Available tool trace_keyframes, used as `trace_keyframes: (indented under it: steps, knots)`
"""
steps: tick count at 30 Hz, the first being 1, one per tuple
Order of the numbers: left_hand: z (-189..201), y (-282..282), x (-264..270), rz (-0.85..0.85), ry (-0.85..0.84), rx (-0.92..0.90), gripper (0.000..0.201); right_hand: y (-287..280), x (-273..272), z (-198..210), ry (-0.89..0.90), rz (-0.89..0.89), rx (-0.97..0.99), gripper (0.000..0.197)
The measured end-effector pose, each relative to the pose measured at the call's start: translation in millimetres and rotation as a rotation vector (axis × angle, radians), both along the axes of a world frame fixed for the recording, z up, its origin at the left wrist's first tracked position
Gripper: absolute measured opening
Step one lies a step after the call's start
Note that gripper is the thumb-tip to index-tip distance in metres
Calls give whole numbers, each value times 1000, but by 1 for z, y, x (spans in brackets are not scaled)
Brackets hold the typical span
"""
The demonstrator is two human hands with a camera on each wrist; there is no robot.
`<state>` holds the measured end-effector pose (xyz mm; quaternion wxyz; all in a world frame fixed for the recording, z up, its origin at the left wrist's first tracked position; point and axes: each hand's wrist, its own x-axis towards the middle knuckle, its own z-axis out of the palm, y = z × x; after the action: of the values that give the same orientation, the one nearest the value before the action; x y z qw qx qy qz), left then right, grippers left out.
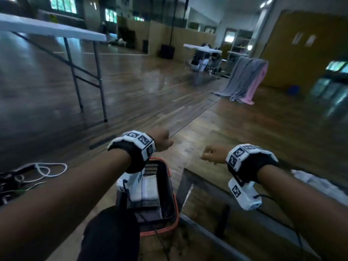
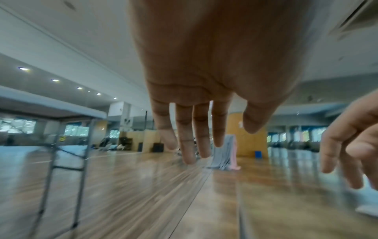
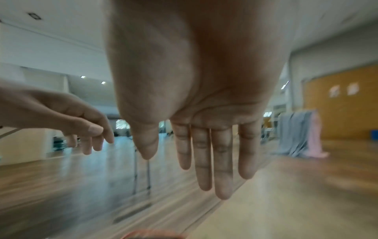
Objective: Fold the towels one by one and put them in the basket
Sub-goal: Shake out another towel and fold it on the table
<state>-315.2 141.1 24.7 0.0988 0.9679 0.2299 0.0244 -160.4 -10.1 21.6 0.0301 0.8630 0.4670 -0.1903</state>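
A black basket with an orange rim (image 1: 176, 208) stands on the floor below my left forearm. Folded pale and grey towels (image 1: 149, 189) lie stacked inside it. Both arms reach forward past the basket, over the wooden floor. My left hand (image 1: 163, 141) hangs with straight, relaxed fingers (image 2: 201, 145) and holds nothing. My right hand (image 1: 211, 155) is level with it, a little to the right, also empty, its fingers (image 3: 222, 177) pointing down. The hands are apart and touch nothing. A blurred pale patch (image 1: 310, 179) lies at the right edge; I cannot tell what it is.
A dark table edge (image 1: 216, 187) runs along the lower right beside the basket. A white folding table (image 1: 52, 29) stands at the left on metal legs. Cables (image 1: 37, 172) lie on the floor at the left. Grey and pink cloth (image 1: 244, 80) hangs far off at the right.
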Motion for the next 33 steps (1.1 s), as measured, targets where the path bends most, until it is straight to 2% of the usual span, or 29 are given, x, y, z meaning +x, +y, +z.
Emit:
trace_keyframes:
  steps: [3,6,9,13,18,24,25,29,31,33]
  knots:
    - [46,-45,21,-106,-38,74,41,-56,13,49,-77,-97,49,39]
    - [73,-89,44,-209,-67,102,42,-112,27,80,-174,-186,86,43]
    - [82,-130,72,-316,-71,153,43,-169,38,94,-237,-258,59,44]
    - [80,-171,113,-442,-43,268,43,-238,53,93,-222,-381,74,40]
    - [55,-215,171,-573,-3,241,36,-308,86,61,-243,-535,73,34]
    - [-17,-268,244,-750,154,173,26,-358,135,-13,-134,-732,65,36]
    - [-32,-277,256,-783,174,154,31,-362,143,-27,-125,-751,74,33]
    - [-88,-310,304,-874,196,108,33,-368,174,-80,-73,-770,165,34]
    - [-111,-323,327,-858,198,86,31,-365,190,-103,-89,-755,194,40]
    - [-126,-332,344,-801,201,55,31,-359,203,-120,-180,-700,183,44]
